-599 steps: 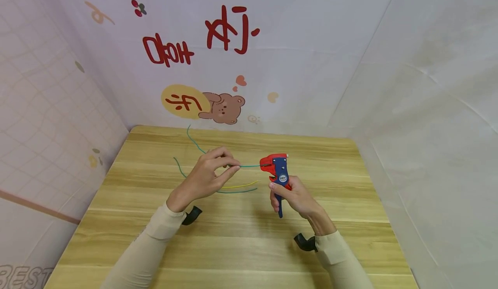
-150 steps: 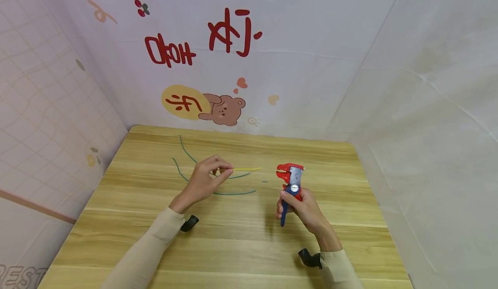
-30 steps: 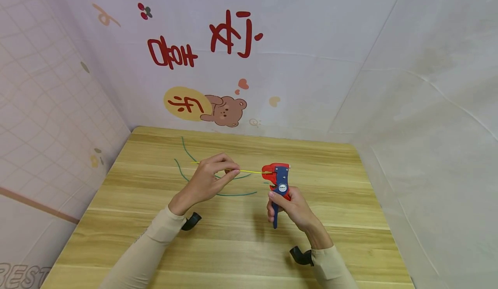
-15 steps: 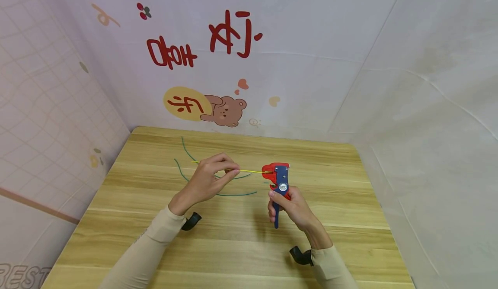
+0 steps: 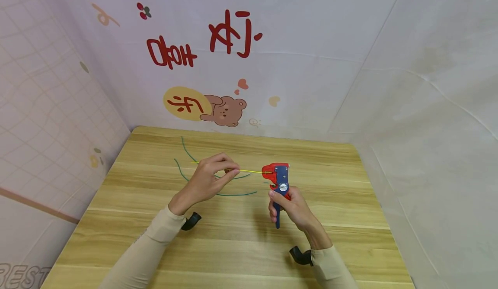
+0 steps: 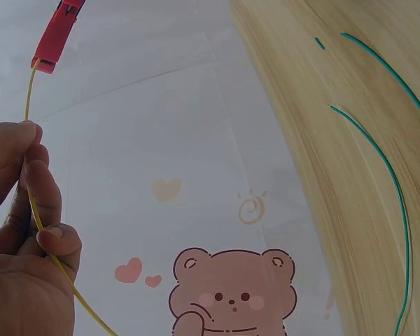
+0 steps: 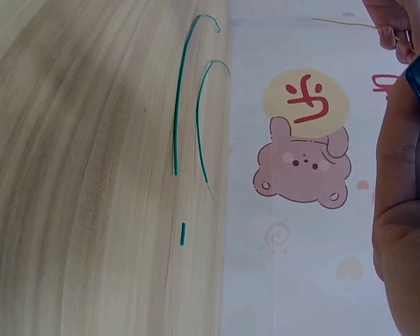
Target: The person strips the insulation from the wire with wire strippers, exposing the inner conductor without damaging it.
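- The thin yellow plastic-coated wire is in the air above the table, running nearly level from the left hand to the tool; its other end shows past the knuckles.
- The left hand pinches it between thumb and fingertips; the left wrist view shows its length trailing along the curled fingers.
- The wire's right end sits in the slot of the red-headed, blue-handled wire stripper with a round white label; whether the jaws bite on it, I cannot tell.
- The right hand is wrapped round the stripper's handle, holding it head up.
- Two curved teal wires, an upper one and a lower one, lie on the table; the left hand hides part of each. The upper one ends in a thin pale tip in the right wrist view.
- A short teal scrap lies near the stripper's head.
- Black curved pieces sit at both beige cuffs.
- Beneath is the wood-grain table; behind, a white printed wall sheet with a brown bear.
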The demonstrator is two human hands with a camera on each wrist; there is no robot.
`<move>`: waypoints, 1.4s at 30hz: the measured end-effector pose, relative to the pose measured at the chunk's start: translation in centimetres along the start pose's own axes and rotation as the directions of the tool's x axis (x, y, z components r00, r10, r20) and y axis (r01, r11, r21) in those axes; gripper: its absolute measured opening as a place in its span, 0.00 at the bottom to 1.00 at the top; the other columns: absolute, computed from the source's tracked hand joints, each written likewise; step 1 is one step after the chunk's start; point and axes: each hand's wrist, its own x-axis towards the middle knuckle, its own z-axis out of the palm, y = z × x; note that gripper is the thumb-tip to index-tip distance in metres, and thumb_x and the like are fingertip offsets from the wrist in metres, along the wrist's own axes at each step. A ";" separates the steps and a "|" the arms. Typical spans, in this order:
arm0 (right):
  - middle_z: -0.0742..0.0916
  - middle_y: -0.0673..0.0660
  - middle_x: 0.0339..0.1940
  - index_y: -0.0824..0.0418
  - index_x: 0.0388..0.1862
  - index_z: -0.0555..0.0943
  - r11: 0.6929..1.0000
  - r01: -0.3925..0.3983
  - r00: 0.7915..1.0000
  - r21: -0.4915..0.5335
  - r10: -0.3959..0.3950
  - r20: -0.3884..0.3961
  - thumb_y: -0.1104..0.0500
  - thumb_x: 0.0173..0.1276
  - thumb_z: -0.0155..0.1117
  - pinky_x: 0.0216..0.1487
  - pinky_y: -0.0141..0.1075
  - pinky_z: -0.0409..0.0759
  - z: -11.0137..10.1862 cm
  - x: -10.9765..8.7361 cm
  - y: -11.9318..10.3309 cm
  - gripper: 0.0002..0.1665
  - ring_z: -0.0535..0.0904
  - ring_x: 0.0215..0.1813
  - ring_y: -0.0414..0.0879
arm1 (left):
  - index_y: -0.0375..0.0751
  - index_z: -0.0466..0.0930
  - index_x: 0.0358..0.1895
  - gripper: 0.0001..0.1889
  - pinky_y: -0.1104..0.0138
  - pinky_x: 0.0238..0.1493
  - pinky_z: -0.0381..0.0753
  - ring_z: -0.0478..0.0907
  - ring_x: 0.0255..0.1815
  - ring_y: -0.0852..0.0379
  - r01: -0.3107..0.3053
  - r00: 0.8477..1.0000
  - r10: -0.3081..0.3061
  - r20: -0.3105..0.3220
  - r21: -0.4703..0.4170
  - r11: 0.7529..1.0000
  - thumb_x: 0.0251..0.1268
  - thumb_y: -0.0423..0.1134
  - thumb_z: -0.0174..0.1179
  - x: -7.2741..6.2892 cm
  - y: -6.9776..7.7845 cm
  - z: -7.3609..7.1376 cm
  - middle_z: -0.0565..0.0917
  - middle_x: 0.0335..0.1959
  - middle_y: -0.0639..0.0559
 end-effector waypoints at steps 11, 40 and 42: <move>0.77 0.73 0.23 0.84 0.44 0.71 1.000 0.031 0.999 0.006 -0.030 -0.035 0.60 0.94 0.52 0.28 0.44 0.91 0.4 0.0 -0.2 0.24 0.84 0.21 0.47 | 0.42 0.95 0.45 0.04 0.69 0.42 0.88 0.88 0.40 0.60 0.015 1.000 -0.015 0.012 0.013 1.000 0.75 0.29 0.75 0.1 0.0 0.1 0.90 0.41 0.52; 0.75 0.73 0.19 0.79 0.38 0.72 0.999 0.048 0.995 -0.010 -0.049 -0.088 0.60 0.93 0.52 0.21 0.47 0.87 1.3 0.1 -0.6 0.24 0.81 0.17 0.50 | 0.41 0.95 0.46 0.06 0.61 0.41 0.91 0.88 0.38 0.59 -0.014 1.000 0.014 -0.015 0.019 1.000 0.74 0.26 0.74 -0.1 -0.1 0.1 0.90 0.41 0.52; 0.75 0.73 0.19 0.79 0.39 0.72 0.999 0.048 0.995 -0.012 -0.049 -0.092 0.59 0.93 0.52 0.21 0.47 0.87 1.3 0.1 -0.5 0.24 0.81 0.17 0.49 | 0.41 0.95 0.46 0.06 0.63 0.41 0.91 0.88 0.38 0.59 -0.013 1.000 0.013 -0.016 0.024 1.000 0.74 0.27 0.74 -0.1 -0.1 0.1 0.90 0.41 0.52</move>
